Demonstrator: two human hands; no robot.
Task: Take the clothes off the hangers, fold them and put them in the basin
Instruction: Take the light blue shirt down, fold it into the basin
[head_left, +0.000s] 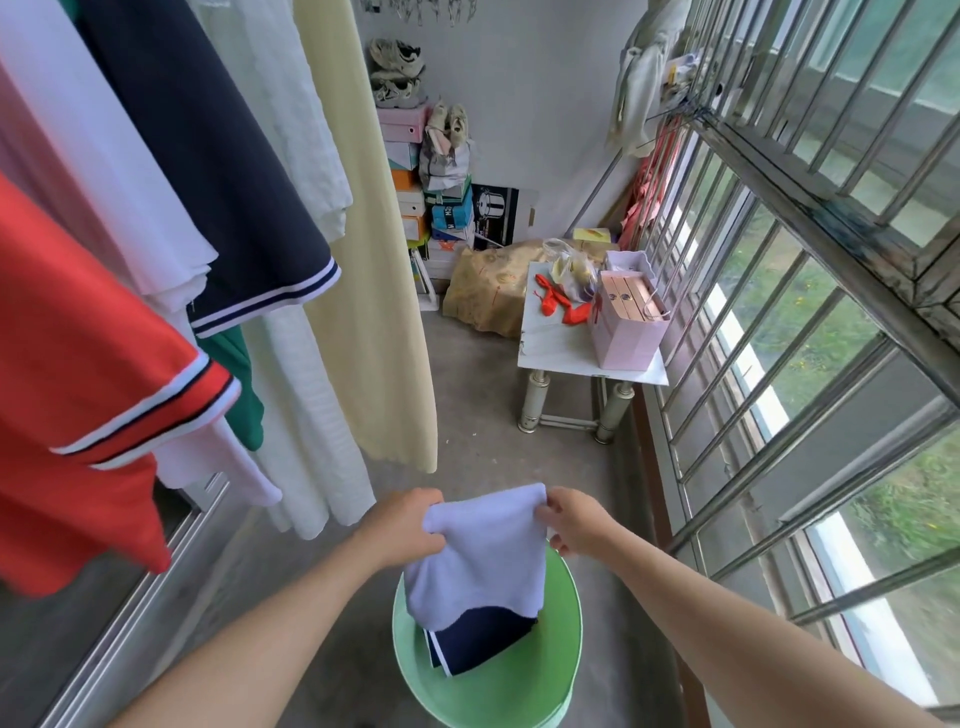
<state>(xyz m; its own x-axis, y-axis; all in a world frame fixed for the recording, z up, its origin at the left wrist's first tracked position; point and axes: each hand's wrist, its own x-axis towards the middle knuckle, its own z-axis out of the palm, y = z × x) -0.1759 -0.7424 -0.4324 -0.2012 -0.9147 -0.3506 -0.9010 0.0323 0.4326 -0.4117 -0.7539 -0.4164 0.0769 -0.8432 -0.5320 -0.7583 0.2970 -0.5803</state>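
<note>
Above the green basin (563, 613), low in the view: a folded pale lilac garment (483, 556), hanging from its two top corners. Left hand (410, 525) grasping the left corner, fingers curled round the cloth. Right hand (571, 519) pinching the right corner. Lower edge of the garment touching, or possibly just above, a folded navy garment (483, 647) with white stripes lying in the basin; contact hard to confirm from this angle.

Lower both corners level and together. Lay the lilac fold squarely on the navy one, edges aligned, inside the rim. Release only after resting the cloth on the pile, to prevent the fold from opening.

To the left, close by: red shirt (78, 389), navy shirt (208, 156) and cream garment (363, 260), hanging and not yet taken down. Mind the left elbow near these. Ahead on the right: small table (550, 343) bearing a pink gift bag (623, 332), beside the window bars (779, 312), well apart from the basin.
</note>
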